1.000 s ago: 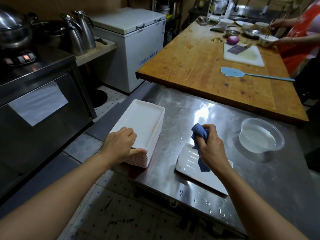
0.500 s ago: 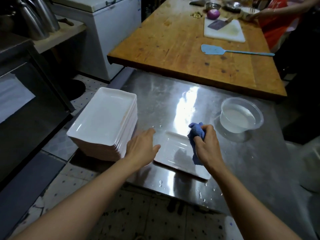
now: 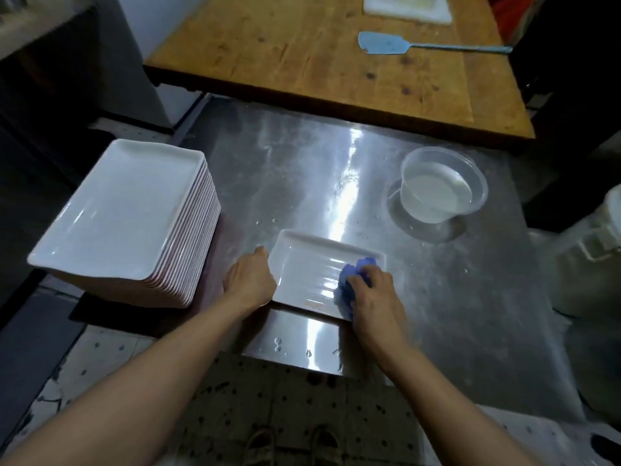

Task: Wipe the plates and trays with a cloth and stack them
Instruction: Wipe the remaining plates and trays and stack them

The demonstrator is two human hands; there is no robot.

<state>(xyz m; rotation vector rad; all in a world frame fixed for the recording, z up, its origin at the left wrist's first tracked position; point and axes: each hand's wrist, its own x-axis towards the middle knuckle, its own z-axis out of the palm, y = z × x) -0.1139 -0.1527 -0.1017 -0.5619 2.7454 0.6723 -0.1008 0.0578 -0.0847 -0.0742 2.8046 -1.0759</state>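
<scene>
We look down at a steel counter (image 3: 336, 183), shiny and dotted with water drops. Near its front edge lies a small white rectangular tray (image 3: 309, 267) with a shallow raised rim and a glossy, wet-looking surface. Our left hand (image 3: 250, 280) rests against the tray's left rim, fingers curled at the edge; whether they hook under it we cannot tell. Our right hand (image 3: 374, 294) grips a bunched blue cloth (image 3: 353, 284), soft and crumpled, pressed on the tray's right end.

We judge the tray light, stiff and slippery when wet, likely to slide on steel, so it is best taken by the rims of its short ends.

To the left stands a tall stack of larger white trays (image 3: 124, 213), edges neatly aligned. Beyond the tray on the right sits a clear round plastic tub (image 3: 443, 183) holding water. Farther back, a worn wooden table (image 3: 302, 62) carries a pale blue spatula (image 3: 386, 43).
</scene>
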